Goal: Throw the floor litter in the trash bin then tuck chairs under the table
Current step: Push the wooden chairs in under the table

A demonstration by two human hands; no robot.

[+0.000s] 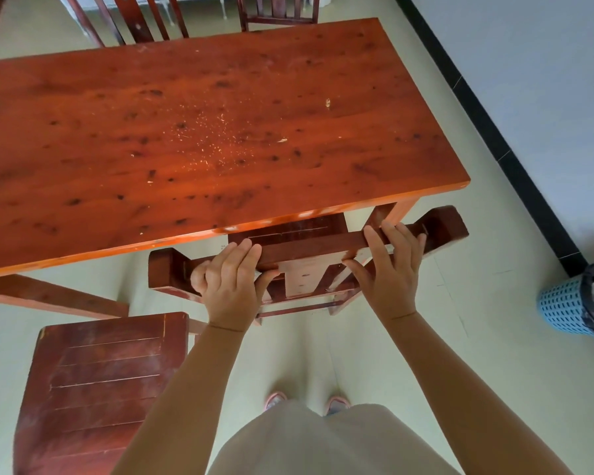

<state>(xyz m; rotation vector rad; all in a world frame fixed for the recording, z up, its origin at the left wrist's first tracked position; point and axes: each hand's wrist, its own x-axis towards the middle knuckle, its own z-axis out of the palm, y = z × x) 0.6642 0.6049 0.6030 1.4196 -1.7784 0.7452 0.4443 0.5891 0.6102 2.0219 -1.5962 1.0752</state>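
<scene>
A dark red wooden chair (309, 243) stands at the near edge of the long reddish wooden table (220, 132), its seat mostly under the tabletop. My left hand (228, 284) grips the chair's top back rail on the left side. My right hand (390, 269) grips the same rail on the right side. A second dark red chair (96, 382) stands out from the table at the lower left, its seat fully in view. A blue perforated trash bin (576, 308) with a dark liner stands at the right edge, by the wall.
Two more chair backs, one (134, 18) and another (278, 10), show beyond the table's far edge. A pale wall with a black skirting strip (494, 138) runs along the right. The floor is pale green. My feet (306, 402) stand behind the held chair.
</scene>
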